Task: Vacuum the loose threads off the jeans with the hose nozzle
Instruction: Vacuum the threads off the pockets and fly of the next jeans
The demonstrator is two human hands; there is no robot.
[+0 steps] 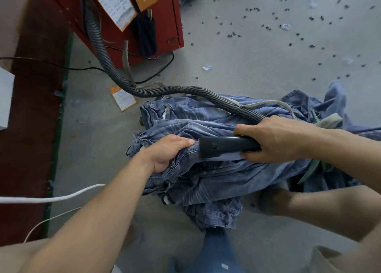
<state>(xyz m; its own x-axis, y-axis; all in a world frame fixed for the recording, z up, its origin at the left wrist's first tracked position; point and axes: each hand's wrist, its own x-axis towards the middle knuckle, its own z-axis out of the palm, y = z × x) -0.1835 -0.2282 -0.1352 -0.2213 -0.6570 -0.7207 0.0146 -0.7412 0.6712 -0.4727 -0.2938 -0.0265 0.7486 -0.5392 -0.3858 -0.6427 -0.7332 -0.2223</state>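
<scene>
Two bare hands are working on a heap of blue jeans lying on the grey floor in the centre and right of the frame. Reaching in from the right edge, the right hand is gripping the dark hose nozzle, its fingers curling under the nozzle body and the thumb lying over the top. The nozzle's flat mouth is pointing toward the left of the frame and touching the denim, just beside the left hand. That hand, coming up from the lower left, is clutching a fold of the jeans, its fingers tucking into the cloth and the thumb stretching toward the nozzle.

Behind the right hand, the ribbed grey hose is running across the top of the heap and climbing to the red cabinet in the upper left. Orange-edged paper cards are hanging on the cabinet, and another card is lying on the floor below. Small dark bits are scattering over the floor in the upper right. White cords are crossing the lower left.
</scene>
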